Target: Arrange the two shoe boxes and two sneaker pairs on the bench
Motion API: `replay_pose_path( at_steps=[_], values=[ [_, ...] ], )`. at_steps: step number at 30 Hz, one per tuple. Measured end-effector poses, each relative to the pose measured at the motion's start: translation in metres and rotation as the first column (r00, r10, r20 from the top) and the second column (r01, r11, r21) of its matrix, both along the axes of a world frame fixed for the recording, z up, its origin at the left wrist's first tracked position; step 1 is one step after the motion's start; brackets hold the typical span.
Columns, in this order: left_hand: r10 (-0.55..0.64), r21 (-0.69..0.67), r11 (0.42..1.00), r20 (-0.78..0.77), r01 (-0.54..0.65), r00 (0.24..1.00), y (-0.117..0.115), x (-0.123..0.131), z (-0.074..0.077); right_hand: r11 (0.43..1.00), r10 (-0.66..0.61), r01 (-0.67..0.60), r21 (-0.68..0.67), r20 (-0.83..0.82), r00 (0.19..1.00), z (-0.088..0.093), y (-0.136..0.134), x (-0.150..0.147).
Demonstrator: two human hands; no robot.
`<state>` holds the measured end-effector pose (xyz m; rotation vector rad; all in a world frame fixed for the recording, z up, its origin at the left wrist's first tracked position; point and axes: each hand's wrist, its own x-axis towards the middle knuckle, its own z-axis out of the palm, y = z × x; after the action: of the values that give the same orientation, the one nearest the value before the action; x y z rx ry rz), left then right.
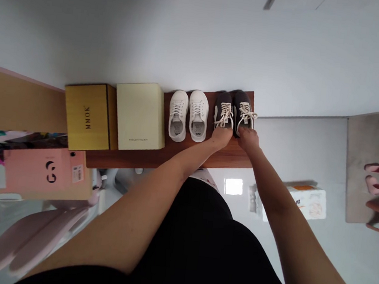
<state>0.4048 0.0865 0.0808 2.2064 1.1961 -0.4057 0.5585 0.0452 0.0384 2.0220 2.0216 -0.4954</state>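
Note:
Two dark sneakers with cream laces stand side by side at the right end of a brown wooden shelf (230, 158), toes toward the wall. My left hand (222, 135) grips the heel end of the left dark sneaker (224, 105), fingers tucked inside its opening. At the heel of the right dark sneaker (243, 105), my right hand (248, 138) holds on in the same way. Fingertips of both hands are hidden in the shoes. Just left of them sits a pair of white sneakers, one (178, 113) beside the other (198, 115).
A cream shoebox (139, 116) and a yellow shoebox (88, 117) stand farther left on the shelf. A pink box (39, 170) and pink chair-like pads (27, 242) lie lower left. A white wall (187, 37) rises behind; a white package (309, 203) is on the floor at right.

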Motion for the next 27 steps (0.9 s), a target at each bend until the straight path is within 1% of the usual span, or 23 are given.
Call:
replay_pose_path(
  at_steps=[3,5,8,10,12,13,15,16,17,18,19,20,22,23,24,25,26,27],
  values=[
    [0.046,-0.01,0.999,0.053,-0.046,0.998,-0.003,-0.003,0.002,0.994,-0.084,0.089,0.068,-0.073,0.994,0.002,-0.004,-0.007],
    [0.086,-0.026,0.996,0.126,-0.084,0.988,-0.004,-0.01,0.008,0.978,-0.134,0.154,0.142,-0.14,0.981,0.009,-0.008,-0.011],
    [0.169,-0.072,0.985,0.287,-0.155,0.943,-0.004,-0.034,0.022,0.945,-0.166,0.233,0.228,-0.28,0.945,0.025,-0.014,-0.02],
    [0.239,-0.115,0.971,0.39,-0.21,0.889,-0.007,-0.062,0.032,0.926,-0.187,0.298,0.232,-0.404,0.896,0.037,-0.02,-0.031],
    [0.317,-0.157,0.948,0.443,-0.275,0.839,-0.015,-0.1,0.039,0.904,-0.238,0.383,0.188,-0.523,0.818,0.047,-0.03,-0.049],
    [0.364,-0.175,0.932,0.437,-0.319,0.822,-0.021,-0.122,0.042,0.893,-0.272,0.423,0.151,-0.568,0.777,0.05,-0.036,-0.061],
    [0.483,-0.195,0.875,0.347,-0.442,0.804,-0.039,-0.167,0.042,0.888,-0.325,0.456,0.063,-0.616,0.718,0.053,-0.05,-0.089],
    [0.538,-0.208,0.843,0.288,-0.497,0.792,-0.05,-0.19,0.04,0.898,-0.336,0.439,0.014,-0.62,0.709,0.053,-0.056,-0.105],
    [0.586,-0.22,0.809,0.23,-0.545,0.777,-0.062,-0.213,0.037,0.92,-0.333,0.39,-0.044,-0.615,0.715,0.052,-0.062,-0.122],
    [0.622,-0.23,0.78,0.175,-0.583,0.763,-0.074,-0.235,0.033,0.946,-0.307,0.309,-0.104,-0.604,0.736,0.05,-0.068,-0.139],
    [0.64,-0.244,0.76,0.124,-0.602,0.758,-0.087,-0.258,0.029,0.967,-0.257,0.2,-0.161,-0.584,0.77,0.047,-0.074,-0.156],
    [0.639,-0.27,0.752,0.074,-0.602,0.765,-0.098,-0.28,0.024,0.973,-0.191,0.081,-0.215,-0.56,0.806,0.045,-0.078,-0.174],
    [0.62,-0.331,0.731,-0.044,-0.597,0.784,-0.118,-0.324,0.015,0.951,-0.051,-0.112,-0.289,-0.5,0.864,0.038,-0.086,-0.208],
    [0.615,-0.351,0.715,-0.097,-0.605,0.783,-0.125,-0.345,0.011,0.934,0.0,-0.169,-0.313,-0.476,0.88,0.035,-0.089,-0.224],
    [0.622,-0.357,0.696,-0.133,-0.623,0.772,-0.13,-0.366,0.008,0.923,0.024,-0.197,-0.332,-0.461,0.887,0.032,-0.092,-0.241],
    [0.648,-0.349,0.673,-0.146,-0.652,0.747,-0.133,-0.386,0.004,0.916,0.02,-0.202,-0.347,-0.462,0.887,0.028,-0.094,-0.257],
    [0.698,-0.329,0.638,-0.136,-0.697,0.703,-0.133,-0.405,0.001,0.913,-0.013,-0.185,-0.364,-0.478,0.878,0.024,-0.096,-0.273],
    [0.766,-0.308,0.581,-0.105,-0.753,0.634,-0.132,-0.423,-0.002,0.911,-0.074,-0.148,-0.384,-0.507,0.859,0.02,-0.097,-0.289]
  ],
)
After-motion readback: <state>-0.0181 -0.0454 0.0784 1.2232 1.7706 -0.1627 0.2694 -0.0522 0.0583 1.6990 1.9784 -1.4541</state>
